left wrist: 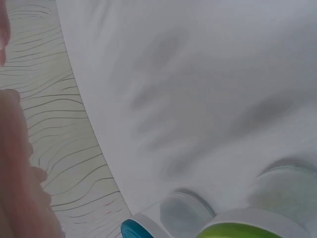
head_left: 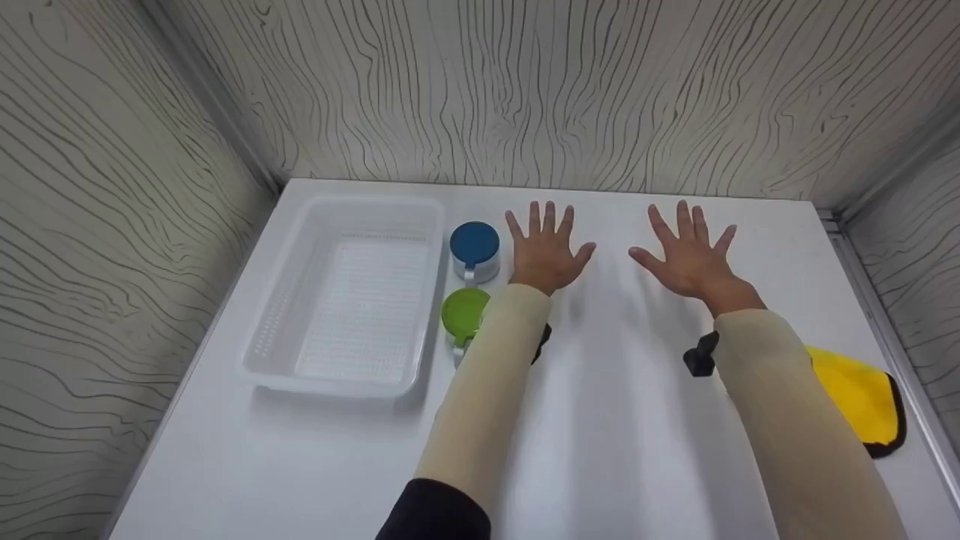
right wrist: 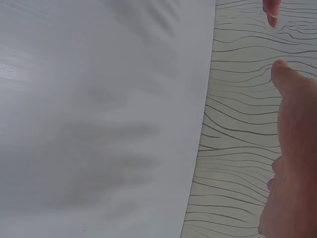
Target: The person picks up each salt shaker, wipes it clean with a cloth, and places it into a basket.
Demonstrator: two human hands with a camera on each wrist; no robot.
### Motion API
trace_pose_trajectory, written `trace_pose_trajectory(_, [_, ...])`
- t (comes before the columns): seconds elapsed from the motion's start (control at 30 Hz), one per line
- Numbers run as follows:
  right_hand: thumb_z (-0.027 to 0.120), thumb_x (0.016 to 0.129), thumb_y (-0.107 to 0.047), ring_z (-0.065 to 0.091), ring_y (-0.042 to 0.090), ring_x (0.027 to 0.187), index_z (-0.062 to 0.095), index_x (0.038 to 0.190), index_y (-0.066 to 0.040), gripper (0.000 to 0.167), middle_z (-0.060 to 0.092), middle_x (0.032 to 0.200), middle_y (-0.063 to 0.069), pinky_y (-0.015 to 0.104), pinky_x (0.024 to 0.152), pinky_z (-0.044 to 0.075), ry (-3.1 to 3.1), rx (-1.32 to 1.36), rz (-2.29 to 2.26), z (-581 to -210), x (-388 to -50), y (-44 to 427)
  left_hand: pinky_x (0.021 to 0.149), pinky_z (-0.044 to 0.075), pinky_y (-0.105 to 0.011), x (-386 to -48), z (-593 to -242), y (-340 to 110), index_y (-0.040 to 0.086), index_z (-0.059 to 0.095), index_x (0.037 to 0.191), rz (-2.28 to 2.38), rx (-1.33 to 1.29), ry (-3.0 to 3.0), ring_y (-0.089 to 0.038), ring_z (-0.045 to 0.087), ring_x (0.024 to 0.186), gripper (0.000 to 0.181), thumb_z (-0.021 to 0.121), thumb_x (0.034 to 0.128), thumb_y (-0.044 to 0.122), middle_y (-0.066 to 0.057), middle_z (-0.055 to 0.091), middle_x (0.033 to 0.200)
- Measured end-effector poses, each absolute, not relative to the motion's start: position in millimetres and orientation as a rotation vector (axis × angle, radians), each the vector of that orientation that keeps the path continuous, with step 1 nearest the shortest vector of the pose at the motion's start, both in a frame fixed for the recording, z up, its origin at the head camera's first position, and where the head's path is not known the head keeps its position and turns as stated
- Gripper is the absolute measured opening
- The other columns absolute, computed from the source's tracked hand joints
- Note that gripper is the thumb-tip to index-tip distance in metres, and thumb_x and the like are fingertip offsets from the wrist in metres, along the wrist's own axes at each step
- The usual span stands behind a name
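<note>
Both hands hover over the white table with fingers spread and hold nothing. My left hand [head_left: 546,255] is just right of a jar with a blue lid [head_left: 475,243]. Nearer to me, a similar jar with a green lid [head_left: 463,312] is partly hidden by the left sleeve. In the left wrist view the green lid [left wrist: 237,231] and blue lid [left wrist: 135,229] show at the bottom edge. My right hand [head_left: 691,262] is farther right, apart from any object. The right wrist view catches that hand [right wrist: 297,148] above its shadow on the table.
A white plastic basket [head_left: 431,300] stands on the left of the table [head_left: 600,450]. At the right edge lies a yellow cloth [head_left: 855,394] with black trim, partly behind the right sleeve. Wood-patterned panels [head_left: 510,90] enclose the back and sides.
</note>
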State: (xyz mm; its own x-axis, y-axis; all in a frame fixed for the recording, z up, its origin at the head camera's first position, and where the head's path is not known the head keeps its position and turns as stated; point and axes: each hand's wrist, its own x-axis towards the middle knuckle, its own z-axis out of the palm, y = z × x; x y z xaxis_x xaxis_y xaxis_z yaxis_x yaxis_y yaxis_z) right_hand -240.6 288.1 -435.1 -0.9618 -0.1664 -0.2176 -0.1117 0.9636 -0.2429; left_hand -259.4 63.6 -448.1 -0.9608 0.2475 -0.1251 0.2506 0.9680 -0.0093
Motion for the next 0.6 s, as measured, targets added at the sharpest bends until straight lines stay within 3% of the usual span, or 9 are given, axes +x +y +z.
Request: trace_pose_trajectory(0.6, [0.039, 0.102, -0.066, -0.012, 0.050, 0.151, 0.005, 0.164, -0.015, 0.088, -0.010, 0.165, 0.029, 0.079, 0.105, -0.021, 2.962, -0.395, -0.351, -431, -223, 289, 0.123, -0.001, -0.063, -249, -447, 54, 0.030, 0.005, 0.165, -0.114, 0.524, 2.991, -0.029, -0.002, 0.157, 0.072, 0.018, 0.1039, 0.066, -0.002, 0.004, 0.171])
